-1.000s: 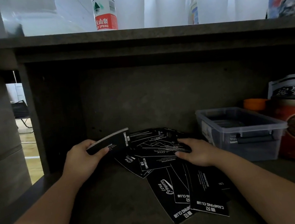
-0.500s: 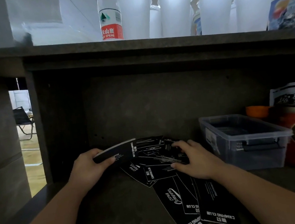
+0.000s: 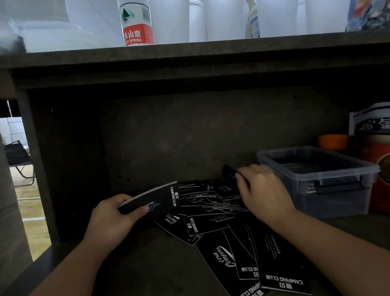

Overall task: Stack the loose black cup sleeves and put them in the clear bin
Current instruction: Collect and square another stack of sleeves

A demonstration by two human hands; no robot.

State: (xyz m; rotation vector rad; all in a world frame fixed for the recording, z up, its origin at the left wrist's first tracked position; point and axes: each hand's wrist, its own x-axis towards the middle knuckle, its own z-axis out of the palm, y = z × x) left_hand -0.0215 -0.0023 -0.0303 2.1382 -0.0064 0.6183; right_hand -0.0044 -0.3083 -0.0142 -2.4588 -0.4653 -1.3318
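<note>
Black cup sleeves (image 3: 226, 221) lie fanned across the middle of the lower shelf (image 3: 137, 276), left of the clear bin (image 3: 333, 191). Left hand (image 3: 110, 222) grips a gathered stack (image 3: 153, 200); right hand (image 3: 263, 193) pinches one sleeve (image 3: 229, 171) lifted near the bin's left wall.

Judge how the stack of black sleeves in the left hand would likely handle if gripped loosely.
The stack is thin flat card layers, edges showing, so probably light and slightly bendy. The left hand pinches it at one end only; smooth printed faces could slide and fan out like the loose sleeves below.
</note>
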